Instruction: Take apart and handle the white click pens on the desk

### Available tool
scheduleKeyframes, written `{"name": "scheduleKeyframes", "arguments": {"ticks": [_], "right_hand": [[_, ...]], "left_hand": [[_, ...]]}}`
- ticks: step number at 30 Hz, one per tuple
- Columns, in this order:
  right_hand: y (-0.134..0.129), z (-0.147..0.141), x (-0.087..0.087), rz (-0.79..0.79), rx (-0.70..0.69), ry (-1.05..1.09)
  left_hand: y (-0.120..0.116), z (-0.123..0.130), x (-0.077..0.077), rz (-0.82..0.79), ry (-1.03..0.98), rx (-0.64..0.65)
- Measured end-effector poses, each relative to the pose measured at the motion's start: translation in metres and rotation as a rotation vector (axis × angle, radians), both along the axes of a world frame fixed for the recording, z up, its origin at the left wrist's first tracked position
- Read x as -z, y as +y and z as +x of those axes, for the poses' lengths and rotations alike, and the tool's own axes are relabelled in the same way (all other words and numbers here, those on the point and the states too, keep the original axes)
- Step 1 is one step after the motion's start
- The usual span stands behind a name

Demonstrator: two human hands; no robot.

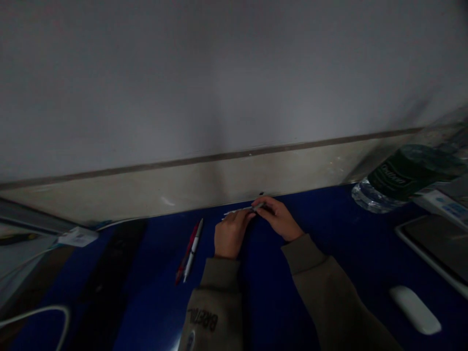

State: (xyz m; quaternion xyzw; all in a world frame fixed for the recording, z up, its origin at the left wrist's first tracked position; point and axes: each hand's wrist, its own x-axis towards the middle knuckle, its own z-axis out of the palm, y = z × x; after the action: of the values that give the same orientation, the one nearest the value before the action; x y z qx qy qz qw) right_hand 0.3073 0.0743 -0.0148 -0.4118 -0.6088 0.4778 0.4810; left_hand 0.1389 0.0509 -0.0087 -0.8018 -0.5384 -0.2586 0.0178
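Both hands meet over the blue table near the wall, fingers closed around a slim white pen [231, 212]. My left hand [230, 235] pinches its body, and the left end sticks out past the fingers. At the other end, the fingertips of my right hand [281, 219] grip a greyish piece. Whether that piece is joined to the rest is hard to tell in the dim light. Left of the hands, a red pen [187, 254] and a white-and-silver pen [193, 251] lie side by side. A tiny black piece [261, 193] is by the wall just beyond my right hand.
A large water bottle [397, 175] with a green label stands at the right, beside a small box [442, 204]. Nearer are a dark-topped device [435, 239] and a white mouse [416, 310]. At the left are a white block [78, 237] and a white cable [66, 317].
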Motion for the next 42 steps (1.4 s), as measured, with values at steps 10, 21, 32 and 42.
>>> {"name": "scheduleKeyframes", "arguments": {"ticks": [10, 21, 32, 42], "right_hand": [[0.0, -0.001, 0.002, -0.076, 0.07, 0.076], [0.003, -0.001, 0.003, -0.192, 0.172, 0.353], [-0.006, -0.001, -0.011, -0.107, -0.039, 0.119], [0.002, 0.0, -0.002, -0.191, 0.115, 0.437]], "left_hand": [[-0.005, 0.004, -0.006, -0.001, 0.021, -0.023], [-0.007, 0.005, -0.011, 0.018, 0.063, -0.091], [-0.006, 0.005, -0.008, -0.003, 0.054, 0.027], [-0.005, 0.003, -0.004, 0.049, 0.015, -0.025]]}}
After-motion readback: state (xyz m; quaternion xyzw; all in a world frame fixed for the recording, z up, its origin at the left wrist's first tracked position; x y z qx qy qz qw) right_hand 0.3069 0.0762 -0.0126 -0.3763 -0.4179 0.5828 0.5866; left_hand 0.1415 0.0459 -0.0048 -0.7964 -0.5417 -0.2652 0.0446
